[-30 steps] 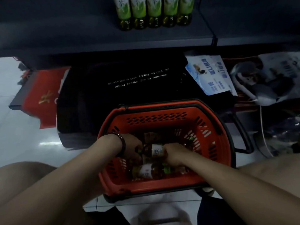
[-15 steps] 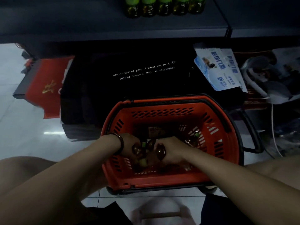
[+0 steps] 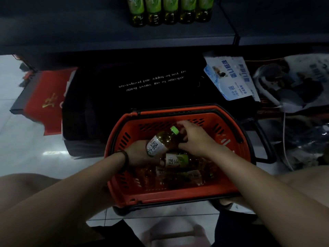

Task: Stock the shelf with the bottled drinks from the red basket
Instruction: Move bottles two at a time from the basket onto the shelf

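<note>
Pale floor tiles [image 3: 26, 157] lie under the red basket [image 3: 178, 196]; beyond the basket, a dark shelf [image 3: 89, 29] holds five green-labelled bottles [image 3: 170, 11]. Inside the basket, more bottles [image 3: 177, 160] lie flat. Just above them your left hand [image 3: 140, 155] grips the base of one tilted bottle [image 3: 162, 142], and your right hand [image 3: 194, 138] grips its neck.

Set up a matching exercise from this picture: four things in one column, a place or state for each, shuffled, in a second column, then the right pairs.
Column A
1. lifted bottle
2. row of bottles
3. red basket
4. bead bracelet

Column B
a. round the left wrist
b. upright on the shelf
c. held by the left hand and the right hand
d. on the tiled floor, with bottles lying in it

Pairs: 1-c, 2-b, 3-d, 4-a
</note>
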`<state>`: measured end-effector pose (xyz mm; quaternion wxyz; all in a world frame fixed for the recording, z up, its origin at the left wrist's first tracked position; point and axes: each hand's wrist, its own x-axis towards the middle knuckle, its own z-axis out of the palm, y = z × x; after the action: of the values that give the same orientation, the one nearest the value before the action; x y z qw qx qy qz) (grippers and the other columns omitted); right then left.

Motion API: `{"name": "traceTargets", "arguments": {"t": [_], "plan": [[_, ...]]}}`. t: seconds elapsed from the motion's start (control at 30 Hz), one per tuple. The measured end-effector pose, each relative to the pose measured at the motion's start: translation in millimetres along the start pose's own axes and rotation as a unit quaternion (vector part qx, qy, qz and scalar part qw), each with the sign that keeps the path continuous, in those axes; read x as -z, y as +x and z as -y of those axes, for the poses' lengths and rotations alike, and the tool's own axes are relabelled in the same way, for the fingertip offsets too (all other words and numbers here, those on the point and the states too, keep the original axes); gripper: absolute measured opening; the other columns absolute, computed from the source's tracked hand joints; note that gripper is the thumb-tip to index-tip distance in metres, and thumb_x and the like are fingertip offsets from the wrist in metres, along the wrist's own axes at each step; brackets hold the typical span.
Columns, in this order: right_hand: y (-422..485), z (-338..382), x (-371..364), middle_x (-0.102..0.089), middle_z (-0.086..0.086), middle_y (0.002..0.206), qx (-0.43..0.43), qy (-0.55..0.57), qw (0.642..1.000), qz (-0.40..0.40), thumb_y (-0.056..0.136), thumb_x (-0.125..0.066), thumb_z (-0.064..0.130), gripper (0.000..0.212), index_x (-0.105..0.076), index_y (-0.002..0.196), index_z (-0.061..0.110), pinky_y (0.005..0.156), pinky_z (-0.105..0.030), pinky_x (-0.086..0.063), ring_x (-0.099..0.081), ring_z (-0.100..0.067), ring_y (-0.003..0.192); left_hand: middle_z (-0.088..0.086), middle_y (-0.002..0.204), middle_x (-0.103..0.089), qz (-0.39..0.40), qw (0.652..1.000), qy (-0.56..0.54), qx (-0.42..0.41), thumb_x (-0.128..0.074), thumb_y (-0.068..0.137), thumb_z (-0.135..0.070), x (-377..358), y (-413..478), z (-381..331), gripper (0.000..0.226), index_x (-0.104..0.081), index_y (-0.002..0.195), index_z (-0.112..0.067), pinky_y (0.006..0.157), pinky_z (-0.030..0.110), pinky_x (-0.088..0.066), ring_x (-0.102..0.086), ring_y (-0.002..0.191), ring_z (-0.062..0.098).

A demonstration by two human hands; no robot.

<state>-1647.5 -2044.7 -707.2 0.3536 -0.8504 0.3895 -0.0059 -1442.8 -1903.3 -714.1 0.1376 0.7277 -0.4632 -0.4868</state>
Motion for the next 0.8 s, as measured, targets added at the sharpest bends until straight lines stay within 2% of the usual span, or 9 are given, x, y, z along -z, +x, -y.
{"name": "traceTargets", "arguments": {"t": [0.1, 0.2, 0.33, 0.4, 0.47, 0.53, 0.67, 0.73, 0.8], "plan": [[8.1, -26.4, -18.0, -0.061, -0.007, 0.133, -0.11, -0.038, 0.992, 0.046, 0.085, -0.081, 0.024, 0.07, -0.049, 0.147, 0.02, 0.092, -0.031, -0.056, -0.062, -0.023, 0.118, -0.004, 0.098, -0.078, -0.056, 0.998, -0.012, 0.04, -0.095, 0.068, -0.051, -2.0, 7.2, 14.4, 0.052, -0.07, 0.108, -0.028, 0.072, 0.027, -0.063, -0.076, 0.086, 0.012], [8.6, -42.4, -46.8, -0.06, -0.013, 0.136, -0.136, -0.113, 0.978, 0.11, 0.081, -0.081, 0.036, 0.071, -0.053, 0.142, 0.014, 0.101, -0.037, -0.054, -0.062, -0.03, 0.122, -0.006, 0.104, -0.078, -0.089, 0.993, -0.033, 0.068, -0.094, 0.052, -0.07, 2.3, 11.9, 25.4, 0.08, -0.063, 0.115, -0.032, 0.079, 0.036, -0.065, -0.076, 0.09, 0.012], [9.7, -55.2, -86.2, -0.055, -0.017, 0.147, -0.149, -0.154, 0.955, 0.204, 0.088, -0.069, 0.034, 0.069, -0.045, 0.15, 0.013, 0.109, -0.04, -0.049, -0.056, -0.035, 0.132, -0.01, 0.115, -0.068, -0.12, 0.989, -0.044, 0.07, -0.094, 0.062, -0.058, 7.2, 13.9, 26.7, 0.083, -0.053, 0.128, -0.03, 0.084, 0.033, -0.057, -0.067, 0.103, 0.012], [14.7, -54.7, -91.8, -0.043, -0.017, 0.156, -0.146, -0.189, 0.949, 0.204, 0.086, -0.066, 0.035, 0.077, -0.038, 0.155, 0.015, 0.12, -0.049, -0.034, -0.041, -0.039, 0.143, -0.011, 0.117, -0.068, -0.126, 0.989, -0.046, 0.07, -0.094, 0.065, -0.055, 10.2, 14.4, 25.7, 0.08, -0.055, 0.13, -0.031, 0.083, 0.03, -0.054, -0.066, 0.105, 0.011], [22.2, -53.3, -89.8, -0.034, -0.017, 0.159, -0.148, -0.226, 0.942, 0.199, 0.083, -0.063, 0.041, 0.082, -0.035, 0.157, 0.02, 0.122, -0.057, -0.023, -0.029, -0.043, 0.147, -0.011, 0.115, -0.069, -0.125, 0.988, -0.044, 0.077, -0.093, 0.068, -0.052, 13.0, 14.2, 25.1, 0.071, -0.059, 0.127, -0.031, 0.079, 0.027, -0.052, -0.066, 0.103, 0.011], [29.2, -56.4, -91.4, -0.037, -0.018, 0.157, -0.151, -0.23, 0.937, 0.213, 0.081, -0.061, 0.051, 0.084, -0.037, 0.156, 0.023, 0.121, -0.054, -0.028, -0.033, -0.043, 0.145, -0.01, 0.109, -0.07, -0.121, 0.988, -0.045, 0.087, -0.092, 0.07, -0.051, 15.4, 14.2, 25.8, 0.061, -0.064, 0.12, -0.03, 0.072, 0.024, -0.05, -0.066, 0.098, 0.01], [33.2, -65.5, -94.5, -0.059, -0.013, 0.143, -0.144, -0.156, 0.947, 0.243, 0.073, -0.065, 0.061, 0.087, -0.046, 0.148, 0.019, 0.105, -0.04, -0.053, -0.062, -0.033, 0.125, -0.006, 0.103, -0.075, -0.118, 0.987, -0.06, 0.097, -0.093, 0.072, -0.048, 17.8, 15.8, 27.1, 0.05, -0.07, 0.111, -0.026, 0.068, 0.023, -0.052, -0.071, 0.091, 0.011], [29.1, -61.7, -93.8, -0.059, -0.013, 0.144, -0.142, -0.136, 0.95, 0.241, 0.07, -0.067, 0.067, 0.098, -0.044, 0.151, 0.017, 0.105, -0.039, -0.052, -0.061, -0.032, 0.127, -0.006, 0.102, -0.075, -0.116, 0.987, -0.064, 0.095, -0.093, 0.071, -0.047, 18.8, 13.7, 24.3, 0.05, -0.07, 0.11, -0.026, 0.067, 0.022, -0.052, -0.072, 0.09, 0.01], [22.7, -54.5, -96.9, -0.054, -0.012, 0.15, -0.15, -0.122, 0.947, 0.256, 0.078, -0.064, 0.069, 0.095, -0.043, 0.155, 0.019, 0.108, -0.038, -0.049, -0.057, -0.031, 0.132, -0.007, 0.102, -0.075, -0.108, 0.987, -0.077, 0.091, -0.094, 0.071, -0.045, 18.0, 11.6, 22.9, 0.047, -0.068, 0.108, -0.029, 0.07, 0.023, -0.054, -0.072, 0.092, 0.01]]}}
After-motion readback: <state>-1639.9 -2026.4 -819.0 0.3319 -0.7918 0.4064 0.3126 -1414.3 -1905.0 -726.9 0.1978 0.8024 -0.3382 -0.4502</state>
